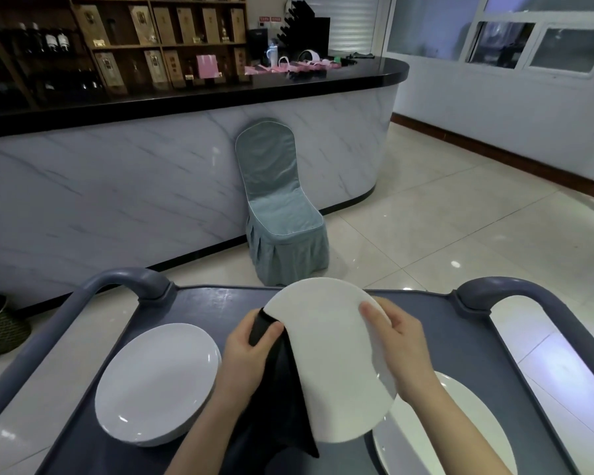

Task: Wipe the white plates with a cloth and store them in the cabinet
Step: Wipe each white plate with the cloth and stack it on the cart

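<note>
I hold a white plate tilted up above a grey-blue service cart. My right hand grips the plate's right rim, thumb on its face. My left hand pinches a black cloth against the plate's left edge; the cloth hangs down below the hand. A stack of white plates lies on the cart to the left. Another white plate lies at the lower right, partly under my right forearm.
The cart has raised grey handles at left and right. A covered grey-green chair stands beyond it against a marble-fronted counter. A woven basket sits on the tiled floor at the far left.
</note>
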Demonstrator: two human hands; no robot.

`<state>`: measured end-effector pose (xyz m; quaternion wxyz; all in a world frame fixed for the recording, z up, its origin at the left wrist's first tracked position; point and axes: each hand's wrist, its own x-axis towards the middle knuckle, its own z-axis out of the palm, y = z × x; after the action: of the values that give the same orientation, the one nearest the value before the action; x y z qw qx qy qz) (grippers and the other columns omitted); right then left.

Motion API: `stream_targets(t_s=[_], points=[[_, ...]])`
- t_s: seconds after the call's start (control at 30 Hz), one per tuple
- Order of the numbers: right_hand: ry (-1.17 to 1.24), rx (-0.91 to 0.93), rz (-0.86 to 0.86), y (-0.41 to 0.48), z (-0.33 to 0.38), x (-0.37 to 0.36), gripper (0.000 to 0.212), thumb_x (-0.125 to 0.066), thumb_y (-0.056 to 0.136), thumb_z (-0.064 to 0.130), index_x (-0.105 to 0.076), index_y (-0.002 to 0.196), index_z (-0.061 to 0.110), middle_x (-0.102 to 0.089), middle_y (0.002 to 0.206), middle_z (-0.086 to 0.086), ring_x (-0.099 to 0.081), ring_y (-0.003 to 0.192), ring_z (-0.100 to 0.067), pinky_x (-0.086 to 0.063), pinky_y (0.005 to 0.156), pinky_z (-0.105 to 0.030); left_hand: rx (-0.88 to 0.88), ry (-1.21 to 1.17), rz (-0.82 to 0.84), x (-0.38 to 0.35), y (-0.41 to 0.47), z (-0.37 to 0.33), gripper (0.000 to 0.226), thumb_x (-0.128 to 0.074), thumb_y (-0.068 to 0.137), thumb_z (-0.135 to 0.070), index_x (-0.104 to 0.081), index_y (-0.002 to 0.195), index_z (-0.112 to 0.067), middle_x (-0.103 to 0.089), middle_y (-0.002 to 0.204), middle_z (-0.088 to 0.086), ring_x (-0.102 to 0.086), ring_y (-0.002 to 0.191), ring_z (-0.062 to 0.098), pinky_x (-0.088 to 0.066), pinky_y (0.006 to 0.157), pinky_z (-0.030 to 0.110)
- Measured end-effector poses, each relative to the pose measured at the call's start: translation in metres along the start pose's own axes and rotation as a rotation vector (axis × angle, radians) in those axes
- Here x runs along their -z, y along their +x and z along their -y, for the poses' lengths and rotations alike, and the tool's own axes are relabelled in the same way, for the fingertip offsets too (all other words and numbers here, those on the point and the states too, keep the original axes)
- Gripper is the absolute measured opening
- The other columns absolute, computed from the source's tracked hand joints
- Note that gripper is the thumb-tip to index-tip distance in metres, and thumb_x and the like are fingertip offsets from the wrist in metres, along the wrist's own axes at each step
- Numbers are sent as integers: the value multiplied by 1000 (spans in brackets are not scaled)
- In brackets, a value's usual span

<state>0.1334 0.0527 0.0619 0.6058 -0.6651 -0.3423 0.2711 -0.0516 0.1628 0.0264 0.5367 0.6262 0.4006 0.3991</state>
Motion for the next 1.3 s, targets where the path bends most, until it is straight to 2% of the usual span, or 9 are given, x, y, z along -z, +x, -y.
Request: stream_targets(t_s=[0.33, 0.43, 0.53, 0.63, 0.7, 0.87, 1.07, 1.17, 1.3], points=[[-352, 137, 357, 9, 10, -5, 16, -60, 97, 30, -74, 90, 28, -72, 86, 14, -63, 81, -3, -44, 72, -16, -189, 319, 481, -1, 34, -26, 9, -74, 85, -21, -71, 92, -24, -71, 89, -12, -63, 86, 0, -46, 78, 13], [-203, 125, 193, 12, 13, 2, 16, -61, 97, 29, -74, 87, 26, -72, 82, 10, -60, 76, 0, -45, 68, -14, -67, 69, 324, 4, 32, -26, 12, -69, 89, -15, -73, 95, -24, -75, 92, -12, -67, 87, 0, -48, 73, 10], [63, 63, -111, 8, 7, -6, 19, -61, 96, 24, -77, 86, 27, -74, 83, 9, -64, 73, 1, -49, 64, -11, 111, -187, -15, -4, 20, -18, 10, -65, 92, -19, -71, 93, -27, -75, 89, -14, -70, 83, 1, -50, 65, 9], [371, -104, -350, -2, -9, -30, 22, -59, 97, 21, -73, 80, 19, -69, 76, 9, -62, 73, -8, -51, 68, -23, 258, -315, -328, -26, 1, -6, 10, -65, 93, -25, -69, 86, -31, -73, 80, -20, -67, 77, -1, -50, 62, 15], [371, -177, -377, -8, -20, -35, 24, -56, 98, 23, -70, 78, 21, -66, 75, 11, -60, 75, -12, -49, 73, -29, 300, -359, -391, -32, -9, 0, 11, -64, 94, -24, -68, 86, -30, -73, 80, -20, -66, 80, 0, -49, 63, 16], [18, -32, -102, 1, -14, -2, 18, -66, 93, 18, -67, 96, 35, -74, 95, 17, -69, 89, -5, -49, 72, -21, 211, -263, -278, -10, -2, 3, 9, -63, 95, -22, -71, 94, -24, -75, 88, -15, -69, 79, 0, -51, 62, 11], [-475, 260, 456, 22, 19, 10, 38, -63, 96, 27, -58, 122, 55, -60, 119, 39, -53, 115, 16, -35, 91, -1, -117, 81, 230, -4, 14, -23, 11, -70, 88, -10, -73, 88, -20, -74, 84, -7, -63, 76, -2, -48, 72, 12], [-370, 251, 426, 19, 17, 10, 30, -61, 98, 22, -66, 117, 45, -66, 118, 30, -57, 116, 9, -40, 97, -10, -136, 71, 279, -5, 14, -27, 14, -68, 89, -9, -72, 89, -23, -73, 84, -11, -62, 77, -3, -46, 72, 10], [-145, 152, 195, 11, 7, 14, 31, -63, 97, 18, -69, 120, 37, -68, 119, 26, -59, 117, 5, -44, 100, -24, -10, -79, 25, -8, -1, -10, 16, -62, 94, -13, -72, 93, -25, -75, 90, -14, -66, 82, -5, -47, 70, 7]])
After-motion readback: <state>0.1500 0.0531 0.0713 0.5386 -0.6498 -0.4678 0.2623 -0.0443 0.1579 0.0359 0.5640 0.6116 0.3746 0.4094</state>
